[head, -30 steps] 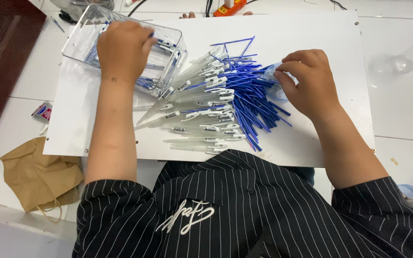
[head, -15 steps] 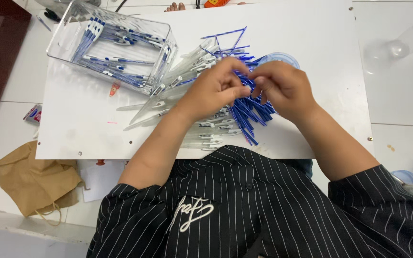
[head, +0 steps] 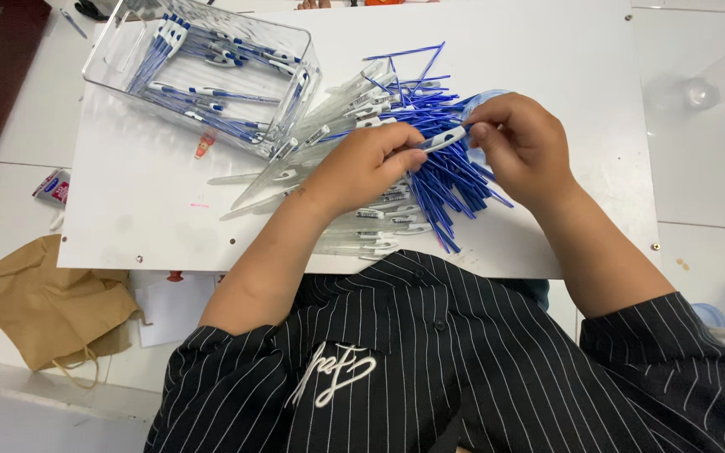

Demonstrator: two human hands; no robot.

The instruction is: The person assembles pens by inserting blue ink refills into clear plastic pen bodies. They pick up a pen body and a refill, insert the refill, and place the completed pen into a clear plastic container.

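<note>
Since half a second ago, our hands have parted a little over the pile and a pen [head: 445, 138] shows between them. Our left hand [head: 368, 165] pinches one end of it and our right hand [head: 520, 147] pinches the other, fingers closed on it. We judge the pen light, stiff and slick plastic, best held near its ends. Beneath lie thin blue refills [head: 446, 180] and clear barrels [head: 329, 113], loose on a white board [head: 144, 201]. A clear tray [head: 295, 92] at upper left holds finished pens.
</note>
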